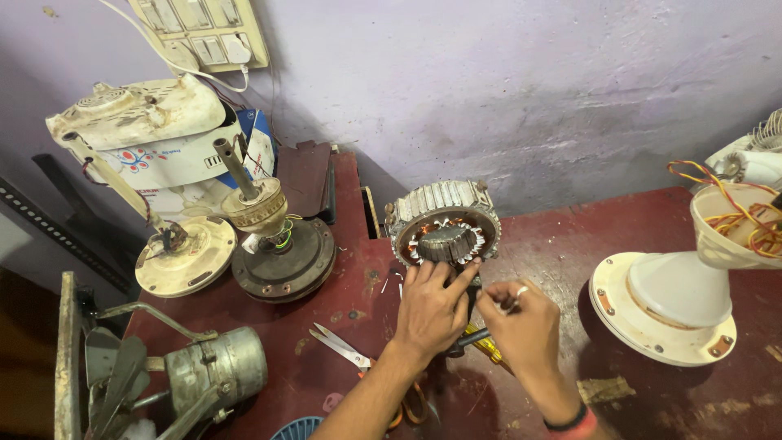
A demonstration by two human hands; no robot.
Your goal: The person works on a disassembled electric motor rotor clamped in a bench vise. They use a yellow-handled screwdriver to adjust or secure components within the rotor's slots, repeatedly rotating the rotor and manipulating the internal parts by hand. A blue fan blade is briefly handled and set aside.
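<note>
A dark red workbench (619, 236), scratched and stained, is set against a purple wall (521, 73). At its right edge a white pedestal fan base (664, 314) is seen, with orange and yellow wires spilling from the housing above it. Near the left edge a dismantled ceiling fan motor (281, 253) with an upright shaft is placed, and by the front left corner a grey motor (216, 371). Near the middle of the bench, a fan motor stator (444, 232) is stood on edge: a ribbed grey metal ring, copper windings inside, a toothed steel core at the centre. Its lower rim is touched by the spread fingers of the left hand (432, 314). Just beside it, the right hand (521, 322) is pinched narrow on 1 small white piece. Scissors (342, 346) lie left of the left wrist.
</note>
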